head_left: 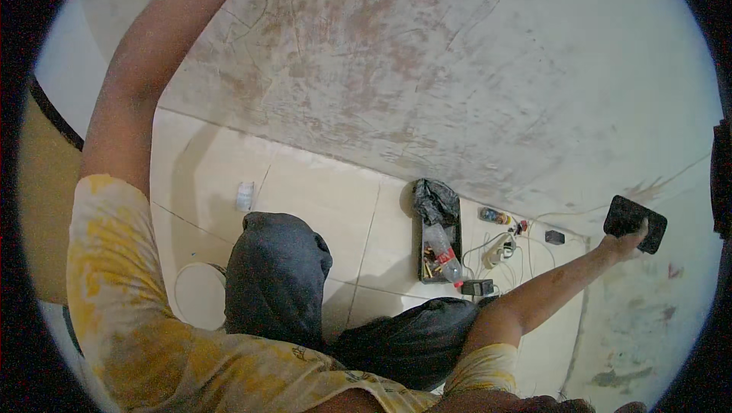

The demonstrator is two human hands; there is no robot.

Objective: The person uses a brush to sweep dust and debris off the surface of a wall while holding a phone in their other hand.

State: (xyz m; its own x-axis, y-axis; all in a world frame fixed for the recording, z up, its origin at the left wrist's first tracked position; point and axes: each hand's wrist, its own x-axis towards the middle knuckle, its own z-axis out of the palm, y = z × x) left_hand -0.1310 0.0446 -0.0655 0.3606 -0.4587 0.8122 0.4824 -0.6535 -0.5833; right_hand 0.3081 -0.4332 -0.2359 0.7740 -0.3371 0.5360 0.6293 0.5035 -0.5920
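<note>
My right hand (631, 245) is closed on a flat black rectangular object (634, 222) with rounded corners, held out at the right near the wall; its exact kind does not show. The fingers are mostly hidden behind it. My left arm (141, 85) reaches up along the patchy wall (381, 47), and its hand lies beyond the top edge of the view. Grey and reddish-brown smears cover much of the wall's surface.
A black tray (421, 249) on the tiled floor holds a black plastic bag (436, 198) and a clear bottle (442, 253). Beside it lie cables, a black adapter (478, 287) and a power strip (501, 250). A white bucket (200, 295) and a small clear container (245, 196) stand leftward.
</note>
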